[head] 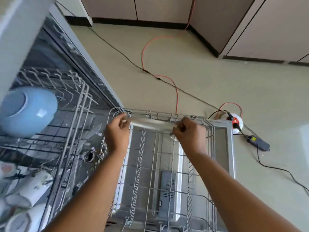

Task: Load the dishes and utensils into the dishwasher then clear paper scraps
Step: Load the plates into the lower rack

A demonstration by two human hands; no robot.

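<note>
The dishwasher stands open with its lower rack (151, 166) pulled out over the door. Both my hands hold a clear glass plate (151, 123) on edge at the rack's far end. My left hand (117, 133) grips its left rim and my right hand (189, 133) grips its right rim. The upper rack (73, 114) at the left carries an upturned blue bowl (27, 111) and several white cups (31, 186) at its near end.
Red and black cables (176, 96) trail across the beige floor beyond the rack. A red-and-white cable reel (235, 122) and a black adapter (258, 143) lie to the right of the door. Cabinets (167, 9) line the far wall.
</note>
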